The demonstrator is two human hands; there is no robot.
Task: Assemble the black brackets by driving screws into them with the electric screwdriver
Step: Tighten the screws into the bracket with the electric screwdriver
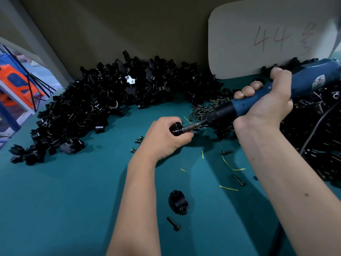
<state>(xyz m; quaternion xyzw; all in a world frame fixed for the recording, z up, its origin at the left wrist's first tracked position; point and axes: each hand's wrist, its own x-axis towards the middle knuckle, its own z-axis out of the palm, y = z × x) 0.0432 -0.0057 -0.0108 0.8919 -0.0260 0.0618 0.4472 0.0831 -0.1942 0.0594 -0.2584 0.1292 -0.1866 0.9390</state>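
Gripping a small black bracket [176, 128] between curled fingers and thumb, the left hand [167, 138] holds it just above the teal worktop [64, 200], near the middle of the view. The right hand [265, 102] is wrapped around the blue handle of the electric screwdriver [258, 100], fingers closed over the top and thumb raised at the back; the tool slopes down to the left, and its metal bit [191, 126] meets the bracket where the left thumb and forefinger pinch it. A black cable [313, 126] runs down from the right side across the parts lying there. Behind the left hand, a big heap of black brackets [110, 100] curves along the back wall and trails off to the left edge of the worktop. A smaller pile of loose screws [208, 108] lies under the screwdriver's nose, and another dark mass of parts [317, 145] fills the right edge. Nearer the person, a single bracket [178, 202] with two holes lies on the worktop between the forearms, with a lone screw [173, 223] just below it. A few more screws [226, 152] are scattered beside the right forearm, along with thin yellow slivers [232, 168]. A pale board [267, 37] with "44" handwritten on it leans against the wall at the upper right.
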